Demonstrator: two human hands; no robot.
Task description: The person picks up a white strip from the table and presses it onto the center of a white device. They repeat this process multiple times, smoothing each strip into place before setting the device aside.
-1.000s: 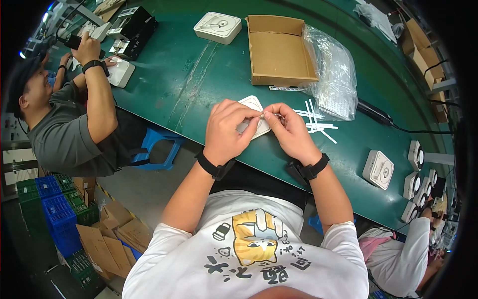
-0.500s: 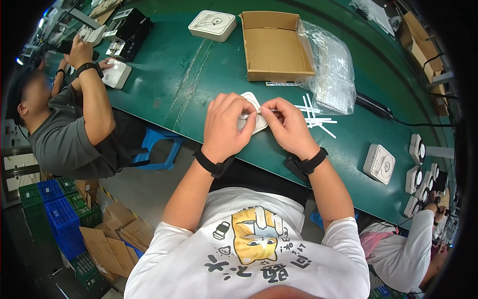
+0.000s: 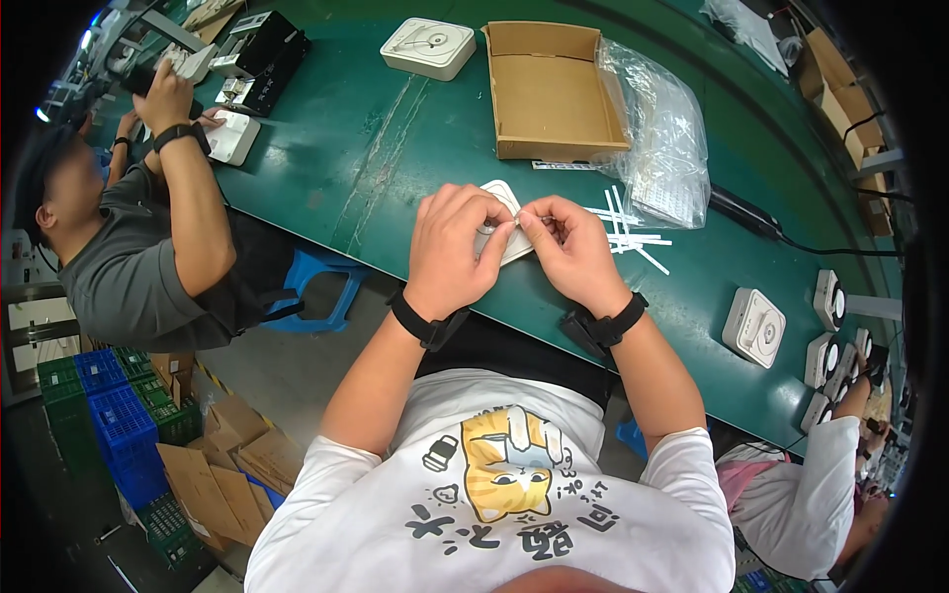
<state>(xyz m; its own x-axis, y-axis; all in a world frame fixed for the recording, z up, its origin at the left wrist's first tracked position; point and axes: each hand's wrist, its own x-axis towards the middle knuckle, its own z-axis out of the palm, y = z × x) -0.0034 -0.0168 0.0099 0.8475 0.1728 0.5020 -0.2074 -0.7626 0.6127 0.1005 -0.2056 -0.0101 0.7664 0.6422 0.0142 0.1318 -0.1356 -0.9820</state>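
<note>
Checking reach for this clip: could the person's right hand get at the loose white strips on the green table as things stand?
Probably yes. The white strips lie on the green table just beyond the right hand, with nothing between. But that hand and the left hand are both pinching a small white part, so it would have to let go first.

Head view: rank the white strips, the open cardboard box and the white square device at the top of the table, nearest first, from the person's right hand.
From the right hand:
1. White strips, just to its right on the green table.
2. Open cardboard box, farther up the table, behind the strips.
3. White square device, farthest, up and left beside the box.
</note>
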